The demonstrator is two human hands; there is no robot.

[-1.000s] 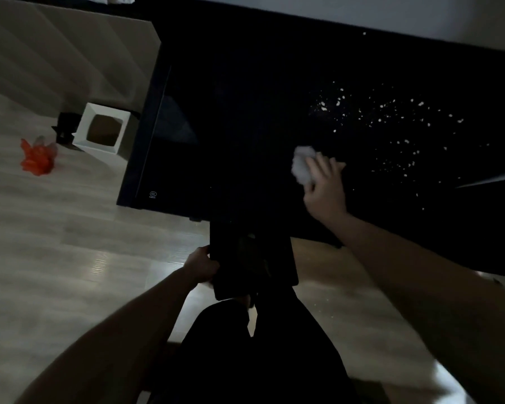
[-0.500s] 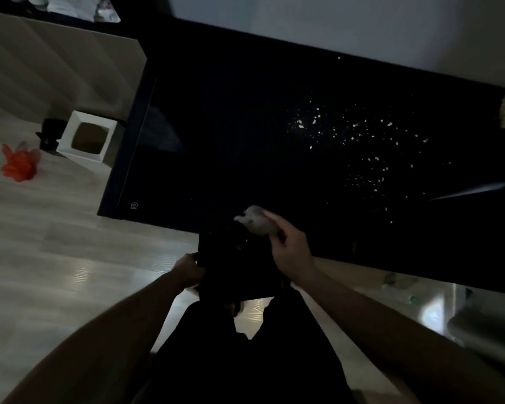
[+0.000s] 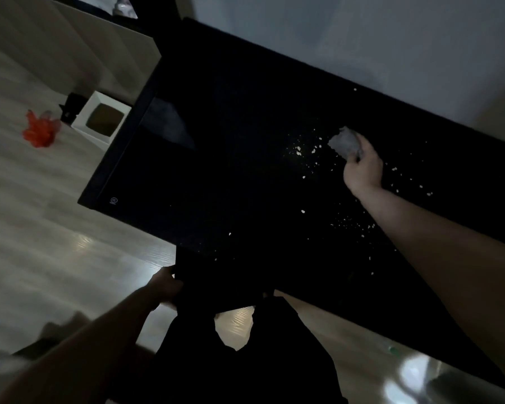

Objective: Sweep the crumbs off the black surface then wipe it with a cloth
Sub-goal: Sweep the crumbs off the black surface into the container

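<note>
White crumbs [image 3: 299, 150] are seen scattered on the glossy black surface [image 3: 245, 135] on both sides of the crumpled grey wad [image 3: 344, 142] clutched tightly in the right hand [image 3: 362, 167], so sweeping is judged unfinished and wiping undone.

Left hand [image 3: 165, 284] fingers hidden behind dark object at counter [image 3: 245, 126] 6 o'clock edge; object unidentifiable, counter cropped at 3 o'clock.

A glossy black surface [image 3: 231, 158] runs slantwise from upper left to lower right of the frame. Pale crumbs [image 3: 298, 150] lie scattered over its right-of-centre part. A crumpled whitish cloth [image 3: 344, 142] sits among them, at centre right.
</note>
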